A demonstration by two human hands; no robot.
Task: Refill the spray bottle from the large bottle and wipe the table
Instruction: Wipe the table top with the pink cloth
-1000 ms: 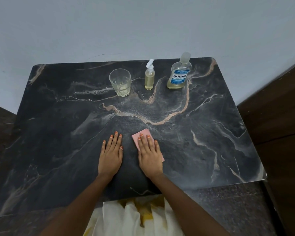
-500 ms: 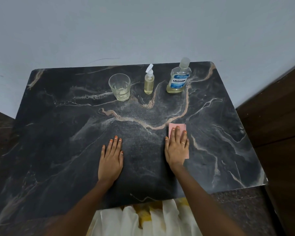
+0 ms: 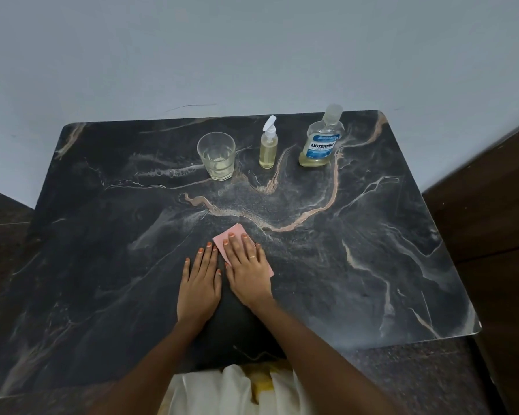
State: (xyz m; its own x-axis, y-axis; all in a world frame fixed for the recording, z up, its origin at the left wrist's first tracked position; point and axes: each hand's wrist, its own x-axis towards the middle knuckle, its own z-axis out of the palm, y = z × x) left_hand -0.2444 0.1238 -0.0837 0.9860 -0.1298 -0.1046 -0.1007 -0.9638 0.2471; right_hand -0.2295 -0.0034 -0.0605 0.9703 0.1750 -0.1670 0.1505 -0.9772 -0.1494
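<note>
Lower centre: the left hand (image 3: 199,283) lies flat on the marble table (image 3: 372,265), and the right hand (image 3: 247,272) presses a pink cloth (image 3: 229,233) with straight fingers (neither grips anything). Even, overlapping strokes would likely wipe best. Upper centre: 1 glass (image 3: 216,155), spray bottle (image 3: 268,148), large bottle (image 3: 321,142).

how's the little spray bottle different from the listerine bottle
The spray bottle is slim; the Listerine bottle is wider and taller. The spray bottle has a white nozzle, the Listerine bottle a clear cap. The spray bottle looks nearly full; the Listerine bottle holds only a low layer. Both stand upright with yellowish liquid.
</note>
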